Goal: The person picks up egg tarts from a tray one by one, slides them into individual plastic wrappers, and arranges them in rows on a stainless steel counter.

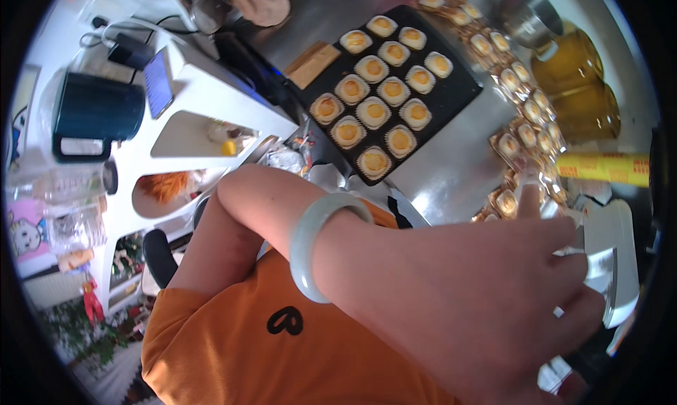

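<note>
Black tray [460, 89] first, bare tarts [374, 112] on it. To its right and nearer me lies my left hand [486, 292], fingers bent, one pointing away; I can't tell whether it grips anything. Past that fingertip, perhaps touching it, wrapped tarts [532, 110] run lengthwise down the tray's right side. My right hand doesn't show.

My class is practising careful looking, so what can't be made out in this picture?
All in the head view:
Left hand: its own back hides whatever the palm may hold.
Right hand: not identifiable; the left hand and dark rim cover that side.
White device: partly covered by the left hand's fingers.
Wrapped pastries: too overlapped and blurred to count.
</note>
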The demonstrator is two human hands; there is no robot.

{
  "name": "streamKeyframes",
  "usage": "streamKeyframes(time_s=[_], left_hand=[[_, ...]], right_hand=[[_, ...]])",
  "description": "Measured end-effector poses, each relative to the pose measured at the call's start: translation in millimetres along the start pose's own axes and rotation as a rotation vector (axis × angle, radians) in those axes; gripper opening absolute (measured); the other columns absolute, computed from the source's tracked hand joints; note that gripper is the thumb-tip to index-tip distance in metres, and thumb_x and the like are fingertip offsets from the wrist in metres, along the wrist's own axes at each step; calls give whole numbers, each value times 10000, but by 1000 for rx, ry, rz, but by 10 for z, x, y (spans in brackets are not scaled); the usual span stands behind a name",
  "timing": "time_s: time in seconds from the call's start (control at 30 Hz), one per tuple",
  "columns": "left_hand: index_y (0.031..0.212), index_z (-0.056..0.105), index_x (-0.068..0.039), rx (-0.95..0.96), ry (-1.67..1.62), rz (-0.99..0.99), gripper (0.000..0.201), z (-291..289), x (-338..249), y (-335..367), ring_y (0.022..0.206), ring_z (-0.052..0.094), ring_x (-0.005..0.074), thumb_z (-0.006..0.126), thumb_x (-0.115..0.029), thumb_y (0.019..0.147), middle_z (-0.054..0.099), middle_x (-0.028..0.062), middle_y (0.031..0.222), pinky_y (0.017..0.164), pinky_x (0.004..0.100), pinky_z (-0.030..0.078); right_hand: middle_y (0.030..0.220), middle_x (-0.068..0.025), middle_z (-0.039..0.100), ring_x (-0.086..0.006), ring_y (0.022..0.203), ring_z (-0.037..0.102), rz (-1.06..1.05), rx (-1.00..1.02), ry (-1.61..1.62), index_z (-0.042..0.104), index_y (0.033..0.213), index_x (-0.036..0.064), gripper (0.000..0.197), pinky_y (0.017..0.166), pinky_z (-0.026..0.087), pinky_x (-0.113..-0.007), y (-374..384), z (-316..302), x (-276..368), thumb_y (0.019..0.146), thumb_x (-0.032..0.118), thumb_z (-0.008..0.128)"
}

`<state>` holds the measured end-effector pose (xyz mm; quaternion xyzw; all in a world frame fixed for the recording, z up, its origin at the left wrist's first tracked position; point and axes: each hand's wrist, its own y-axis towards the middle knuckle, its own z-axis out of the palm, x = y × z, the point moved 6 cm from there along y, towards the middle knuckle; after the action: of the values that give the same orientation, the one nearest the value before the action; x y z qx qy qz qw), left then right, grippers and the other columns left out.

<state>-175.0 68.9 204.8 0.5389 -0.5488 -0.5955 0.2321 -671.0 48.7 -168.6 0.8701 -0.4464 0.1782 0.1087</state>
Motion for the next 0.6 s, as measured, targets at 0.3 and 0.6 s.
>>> streamKeyframes(time_s=[0.3,0.6], left_hand=[[890,614,-122,-99,88,37,177,-169,-43,-185,661,517,212,629,-175,722,541,55,793,546,319,418],[889,607,-135,24,92,57,173,-536,-59,-290,669,520,216,615,-203,731,545,52,789,544,322,422]], right_hand=[[1100,-174,582,-267,979,575,-14,-52,-68,533,1116,-61,427,893,447,-330,-24,45,47,851,272,567],[1164,-193,556,-298,1034,558,-54,-144,5,506,1180,-71,507,934,426,-343,-364,-191,-55,850,310,558]])
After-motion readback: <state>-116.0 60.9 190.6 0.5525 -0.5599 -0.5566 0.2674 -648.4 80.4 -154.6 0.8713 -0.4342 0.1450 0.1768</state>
